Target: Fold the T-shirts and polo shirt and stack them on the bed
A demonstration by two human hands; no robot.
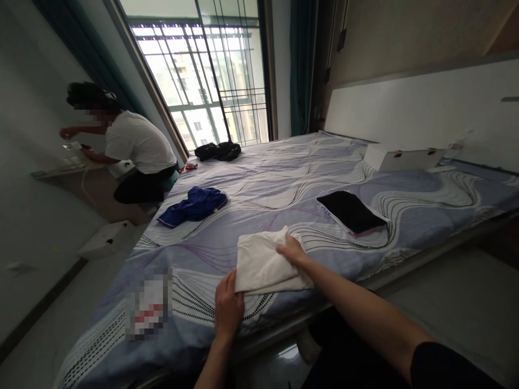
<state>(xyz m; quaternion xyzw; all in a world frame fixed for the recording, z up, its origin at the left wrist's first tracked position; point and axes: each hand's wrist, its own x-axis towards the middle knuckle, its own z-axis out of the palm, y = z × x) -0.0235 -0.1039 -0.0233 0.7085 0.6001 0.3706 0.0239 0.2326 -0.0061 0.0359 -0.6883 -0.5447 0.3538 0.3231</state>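
Note:
A folded white garment (265, 262) lies on the patterned bedsheet near the bed's front edge; its exact kind is hidden by the folds. At its lower left corner, my left hand (229, 308) pinches the edge between thumb and fingers. My right hand (292, 252) is closed on the upper right side, where the cloth bunches a little. To the right rests a flat folded stack with black cloth (352, 212) on top. A crumpled blue garment (194, 206) lies farther off to the left.
A blurred white and red item (149, 308) sits at the bed's left front. Dark clothing (218, 151) lies at the far edge, and a white box (403, 158) stands by the headboard (421, 102). A person in a white shirt (140, 141) sits at a small desk on the left.

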